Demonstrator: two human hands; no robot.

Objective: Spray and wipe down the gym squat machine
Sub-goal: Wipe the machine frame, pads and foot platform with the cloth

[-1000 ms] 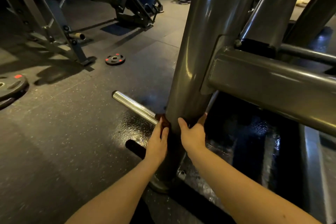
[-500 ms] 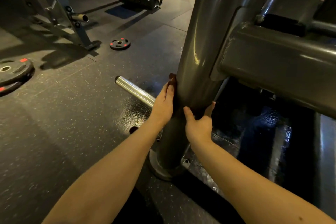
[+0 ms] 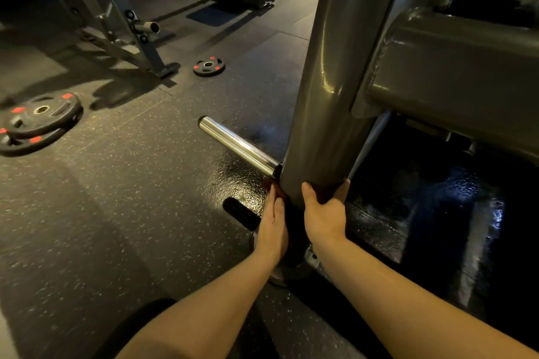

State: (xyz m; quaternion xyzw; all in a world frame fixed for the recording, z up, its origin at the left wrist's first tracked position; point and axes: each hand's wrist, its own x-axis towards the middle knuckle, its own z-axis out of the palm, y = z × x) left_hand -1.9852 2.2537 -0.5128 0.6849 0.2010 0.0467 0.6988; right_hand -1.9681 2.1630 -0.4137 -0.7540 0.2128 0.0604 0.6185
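Looking down from the head view, both bare forearms reach forward to the lower part of the thick, round grey steel column (image 3: pixel 329 96) of the squat machine, which rises through the centre-right of the scene.

Left hand (image 3: pixel 272 224): laid flat along the left side of the grey steel column, fingers straight and together, pressing a small reddish-brown cloth (image 3: pixel 273 188) onto the metal. Only a corner of the cloth shows past the fingertips.

Right hand (image 3: pixel 323 214): clasping the near face of the same column, thumb on the left and fingers curled round the right side, about level with the left fingertips.

Just above the left hand, a polished chrome weight peg (image 3: pixel 237 146) projects from the column toward the far left. A broad grey box-section crossbeam (image 3: pixel 455 76) joins the column on the right.

The black speckled rubber floor (image 3: pixel 116 213) shines wet beside the column and in the dark area under the crossbeam.

At the left edge lie two stacked black weight plates with red marks (image 3: pixel 40 122). Farther off, a smaller black weight plate with red marks (image 3: pixel 209 67) lies flat just beside the foot of a dark steel rack (image 3: pixel 116 23).
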